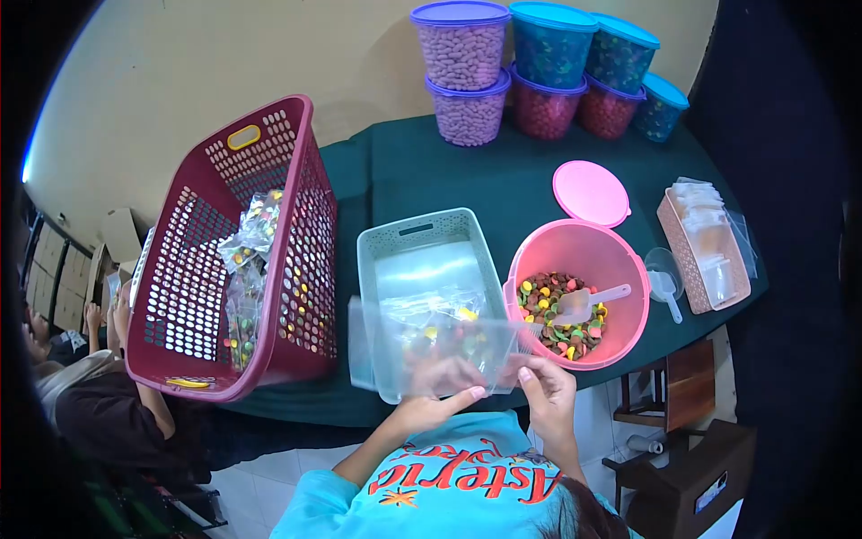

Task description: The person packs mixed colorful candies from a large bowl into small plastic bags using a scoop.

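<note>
Both hands hold one clear bag (444, 331) over the near edge of the worktop (503, 175), just in front of the grey bin (422, 232).

- Left hand (438, 388): fingers closed on the bag's lower edge, thumb lying flat along it. The bag rises directly above and beyond this hand.
- Right hand (546, 388): fingertips pinched on the bag's lower right corner, so the bag extends to the left of this hand.
- Bag: held roughly upright and stretched between the two hands. A small quantity of coloured candies is visible inside. It overlaps the bin's near wall in view; contact with the bin cannot be determined.

Surroundings:
- A pink tub (628, 310) stands just right of the bin near the near edge. It is partly filled with mixed candies, and a scoop (584, 301) rests in them.
- Its lid (590, 191) lies beyond it.
- A red basket (193, 269) sits tilted at the left edge and contains filled bags.
- Stacked jars (467, 54) line the far edge.
- A tray (682, 251) of empty bags sits at the right edge.
- A second person (108, 404) is seated off the left edge.
</note>
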`<state>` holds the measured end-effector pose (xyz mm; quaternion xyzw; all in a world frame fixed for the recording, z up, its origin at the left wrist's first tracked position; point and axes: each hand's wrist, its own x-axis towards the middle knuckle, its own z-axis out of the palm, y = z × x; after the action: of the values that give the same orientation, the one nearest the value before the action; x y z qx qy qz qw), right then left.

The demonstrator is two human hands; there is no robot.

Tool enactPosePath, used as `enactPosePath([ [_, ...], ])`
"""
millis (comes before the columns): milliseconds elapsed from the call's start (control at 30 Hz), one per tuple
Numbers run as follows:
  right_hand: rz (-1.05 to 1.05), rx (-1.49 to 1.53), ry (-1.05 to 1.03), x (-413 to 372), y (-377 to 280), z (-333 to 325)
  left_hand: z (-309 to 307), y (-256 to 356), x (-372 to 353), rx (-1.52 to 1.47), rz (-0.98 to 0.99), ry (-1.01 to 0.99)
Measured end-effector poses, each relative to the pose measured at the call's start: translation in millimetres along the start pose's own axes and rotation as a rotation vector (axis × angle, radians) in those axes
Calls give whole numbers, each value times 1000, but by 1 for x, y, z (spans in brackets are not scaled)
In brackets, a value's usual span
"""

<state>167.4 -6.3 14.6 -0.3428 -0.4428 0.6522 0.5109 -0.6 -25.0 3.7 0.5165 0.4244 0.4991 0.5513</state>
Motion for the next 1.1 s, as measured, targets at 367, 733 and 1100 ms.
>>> enactPosePath([
  [367,-128,-331,15,28,-8,-29,11,-3,-8,-258,156,-874],
  [733,-173,-502,-20,39,0,-6,-6,7,39,869,465,182],
  [1100,-117,-321,-7,17,-12,-11,-12,-6,64,632,522,-131],
])
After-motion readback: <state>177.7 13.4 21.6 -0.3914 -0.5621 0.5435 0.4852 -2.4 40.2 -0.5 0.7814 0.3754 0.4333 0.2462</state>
